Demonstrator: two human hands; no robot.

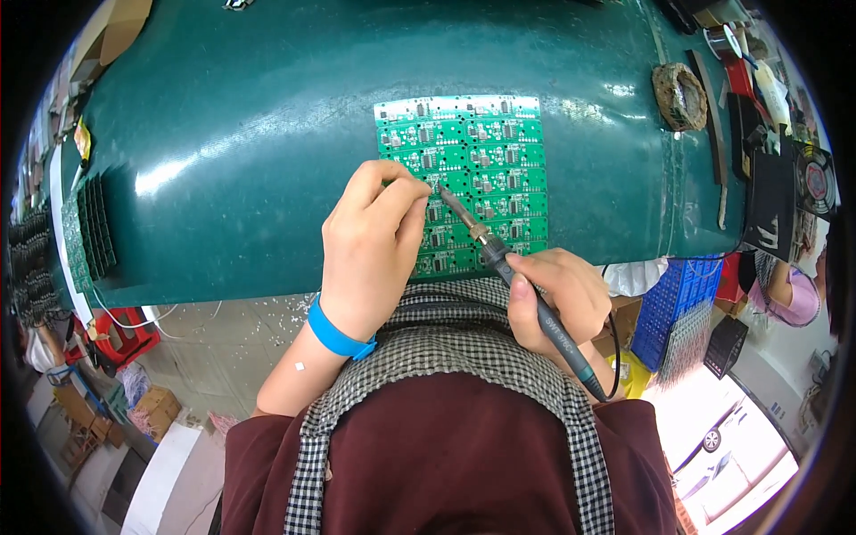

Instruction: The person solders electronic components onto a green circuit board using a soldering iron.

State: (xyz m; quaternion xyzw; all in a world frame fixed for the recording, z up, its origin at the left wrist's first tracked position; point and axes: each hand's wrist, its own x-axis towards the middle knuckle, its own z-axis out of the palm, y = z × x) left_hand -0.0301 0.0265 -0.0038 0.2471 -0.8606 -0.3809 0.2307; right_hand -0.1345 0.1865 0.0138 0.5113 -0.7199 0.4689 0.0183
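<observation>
A panel of green circuit boards (508, 182) lies flat on the bench near its front edge, with rows of small chips and parts. My right hand (563, 299) is closed round the dark handle of a soldering iron (486, 241). The iron slants up and left, and its tip meets the left column of boards around mid-panel. Over the panel's left side, my left hand (367, 227) has its thumb and fingers pinched together close to that tip. What the pinch holds, if anything, is too small to make out. A blue band (339, 330) circles my left wrist.
The green bench top (259, 134) spreads around the panel. At right stand a brown roll (679, 96), a solder spool (722, 41) and a small fan (815, 181). More board panels (96, 227) stand at the left edge. A blue crate (682, 303) sits beyond the bench's front right.
</observation>
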